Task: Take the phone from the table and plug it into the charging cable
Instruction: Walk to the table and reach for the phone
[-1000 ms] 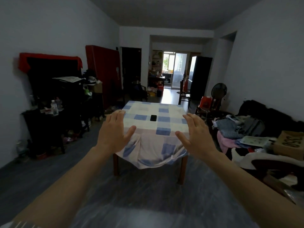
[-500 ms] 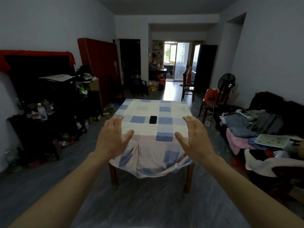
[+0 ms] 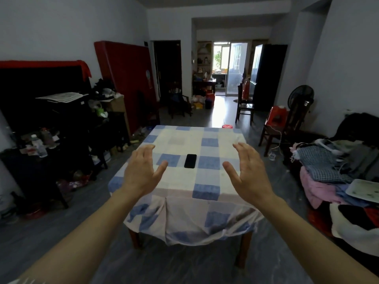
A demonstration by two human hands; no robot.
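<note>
A black phone (image 3: 190, 161) lies flat near the middle of a table (image 3: 207, 192) covered with a blue and white checked cloth. My left hand (image 3: 141, 171) is held out in front of me, fingers apart and empty, to the left of the phone. My right hand (image 3: 248, 173) is out at the same height to the phone's right, also open and empty. Neither hand touches the phone. A white cable (image 3: 274, 148) hangs from a chair at the right and trails on the floor; I cannot tell whether it is the charging cable.
Dark cluttered shelves (image 3: 53, 128) with bottles line the left wall. A sofa piled with clothes (image 3: 336, 173) stands at the right. A wooden chair with a red stool (image 3: 276, 124) and a fan (image 3: 300, 99) stand beyond the table's right side. Grey floor surrounds the table.
I have come closer to the table, which now looks larger and lower in view. Both hands have stayed raised and open, now flanking the phone.
</note>
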